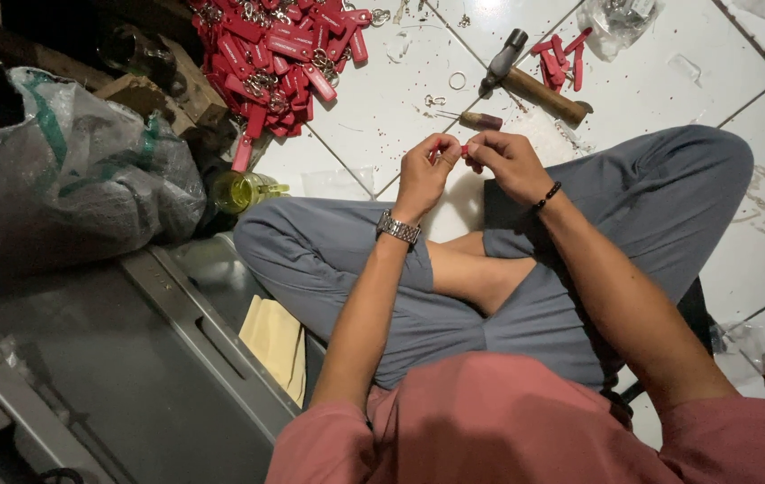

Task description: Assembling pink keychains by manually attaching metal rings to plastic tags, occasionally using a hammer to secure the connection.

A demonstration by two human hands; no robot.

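Note:
I sit cross-legged on a white tiled floor, and both hands meet above my knees. My left hand (pixel 425 168), with a metal watch on the wrist, and my right hand (pixel 506 163), with a dark bead bracelet, pinch a small red tag (pixel 464 151) between their fingertips. Most of the tag is hidden by the fingers. A big heap of red key tags with metal rings (pixel 275 54) lies on the floor ahead to the left. A few loose red tags (pixel 558 56) lie ahead to the right.
A hammer with a wooden handle (pixel 535 85), a small screwdriver-like tool (pixel 477 119) and a loose ring (pixel 458 81) lie ahead. A clear bag (pixel 615 20) sits at top right. On the left are a grey sack (pixel 69 179), a yellow-green bottle (pixel 244 190) and a metal case (pixel 132 358).

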